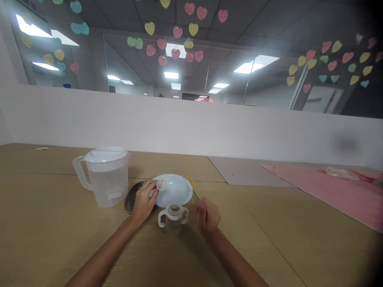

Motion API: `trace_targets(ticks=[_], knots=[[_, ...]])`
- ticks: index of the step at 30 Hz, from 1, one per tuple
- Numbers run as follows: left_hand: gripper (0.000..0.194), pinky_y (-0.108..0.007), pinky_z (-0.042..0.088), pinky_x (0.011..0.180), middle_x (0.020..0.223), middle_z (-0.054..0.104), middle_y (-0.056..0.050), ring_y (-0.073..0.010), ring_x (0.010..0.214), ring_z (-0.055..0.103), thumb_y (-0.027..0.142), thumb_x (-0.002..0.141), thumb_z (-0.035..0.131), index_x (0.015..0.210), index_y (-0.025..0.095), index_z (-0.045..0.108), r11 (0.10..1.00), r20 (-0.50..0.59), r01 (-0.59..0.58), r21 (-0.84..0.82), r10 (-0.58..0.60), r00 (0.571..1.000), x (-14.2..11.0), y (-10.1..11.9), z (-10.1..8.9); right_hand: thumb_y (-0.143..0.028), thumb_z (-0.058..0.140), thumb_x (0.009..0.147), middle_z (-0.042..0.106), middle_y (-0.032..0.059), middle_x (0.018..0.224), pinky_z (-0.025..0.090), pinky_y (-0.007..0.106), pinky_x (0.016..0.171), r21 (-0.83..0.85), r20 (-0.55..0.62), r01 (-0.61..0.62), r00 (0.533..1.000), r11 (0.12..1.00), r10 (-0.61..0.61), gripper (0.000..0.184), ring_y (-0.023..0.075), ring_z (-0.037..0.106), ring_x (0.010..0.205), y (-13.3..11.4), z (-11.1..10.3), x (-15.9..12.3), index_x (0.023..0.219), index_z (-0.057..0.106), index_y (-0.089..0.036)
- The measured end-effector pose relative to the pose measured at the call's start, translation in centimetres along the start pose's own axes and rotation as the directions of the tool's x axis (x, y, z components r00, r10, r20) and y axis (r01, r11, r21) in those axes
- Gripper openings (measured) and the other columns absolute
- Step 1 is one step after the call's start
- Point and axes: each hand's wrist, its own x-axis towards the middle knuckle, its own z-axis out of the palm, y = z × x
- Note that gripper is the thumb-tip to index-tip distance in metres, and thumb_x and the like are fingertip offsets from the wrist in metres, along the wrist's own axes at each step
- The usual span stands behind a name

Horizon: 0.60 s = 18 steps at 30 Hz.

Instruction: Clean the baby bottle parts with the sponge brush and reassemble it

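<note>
We pinch the light, soft cap (162, 185) by its rim in the left hand (143, 201); hands apart, right hand (208, 215) too blurred to read.

This is an open-plan office, shown by rectangular fluorescent ceiling panels (247, 67), pastel paper hearts (332, 65) hung behind a glass partition (269, 95), a low white partition wall (179, 123) and a tan wood-laminate desk (44, 199).
</note>
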Motion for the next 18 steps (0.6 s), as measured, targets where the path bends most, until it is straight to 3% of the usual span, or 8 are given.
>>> trace_targets(ticks=[1, 3, 5, 7, 10, 18], knots=[[0.030, -0.030, 0.045, 0.086, 0.102, 0.065, -0.008, -0.0191, 0.096, 0.059, 0.031, 0.090, 0.040, 0.099, 0.017, 0.065, 1.000, 0.017, -0.011, -0.005, 0.011, 1.000, -0.2, -0.1, 0.3, -0.031, 0.027, 0.097, 0.042, -0.0017, 0.050, 0.029, 0.026, 0.049, -0.016, 0.041, 0.195, 0.980, 0.981, -0.194, 0.046, 0.0107, 0.038, 0.048, -0.5, -0.4, -0.1, 0.057, 0.047, -0.020], [0.031, -0.031, 0.044, 0.090, 0.108, 0.063, -0.008, -0.0194, 0.101, 0.057, 0.031, 0.091, 0.038, 0.102, 0.019, 0.064, 1.000, 0.047, -0.011, -0.025, 0.012, 0.999, -0.7, -0.5, 0.8, -0.036, 0.026, 0.097, 0.039, -0.0022, 0.049, 0.026, 0.026, 0.047, 0.037, 0.171, 0.482, 0.860, 0.875, -0.481, 0.049, 0.0107, 0.034, 0.047, -1.6, -0.9, -0.3, 0.055, 0.047, -0.019], [0.033, -0.031, 0.044, 0.090, 0.108, 0.063, -0.008, -0.0195, 0.101, 0.057, 0.032, 0.092, 0.037, 0.103, 0.019, 0.064, 0.999, 0.051, 0.006, -0.043, -0.004, 0.999, -1.0, -0.8, 1.0, -0.035, 0.026, 0.097, 0.034, -0.0032, 0.048, 0.022, 0.027, 0.046, 0.095, 0.243, 0.589, 0.768, 0.802, -0.593, 0.052, 0.0104, 0.030, 0.045, -2.6, -1.0, -0.5, 0.051, 0.044, -0.019], [0.033, -0.031, 0.044, 0.089, 0.106, 0.064, -0.008, -0.0195, 0.100, 0.058, 0.032, 0.092, 0.037, 0.102, 0.018, 0.065, 0.998, 0.043, 0.017, -0.065, -0.015, 0.999, -1.3, -1.1, 1.2, -0.031, 0.026, 0.097, 0.029, -0.0038, 0.047, 0.020, 0.027, 0.045, 0.143, 0.243, 0.632, 0.723, 0.761, -0.646, 0.054, 0.0101, 0.027, 0.045, -3.3, -0.7, -0.8, 0.047, 0.041, -0.018], [0.033, -0.031, 0.044, 0.089, 0.105, 0.064, -0.008, -0.0190, 0.099, 0.058, 0.031, 0.092, 0.037, 0.102, 0.017, 0.065, 0.995, 0.042, 0.030, -0.098, -0.026, 0.999, -1.7, -1.1, 1.5, -0.030, 0.025, 0.097, 0.027, -0.0038, 0.048, 0.018, 0.027, 0.045, 0.183, 0.228, 0.644, 0.708, 0.743, -0.669, 0.056, 0.0099, 0.025, 0.045, -3.8, -0.2, -1.3, 0.045, 0.039, -0.018], [0.032, -0.032, 0.045, 0.091, 0.107, 0.063, -0.009, -0.0192, 0.102, 0.057, 0.028, 0.092, 0.038, 0.104, 0.017, 0.065, 0.992, 0.044, 0.051, -0.113, -0.046, 0.998, -2.3, -1.2, 1.7, -0.035, 0.025, 0.097, 0.028, -0.0041, 0.051, 0.022, 0.026, 0.047, 0.221, 0.301, 0.585, 0.720, 0.780, -0.625, 0.055, 0.0104, 0.026, 0.048, -3.7, 0.1, -1.7, 0.047, 0.041, -0.018]])
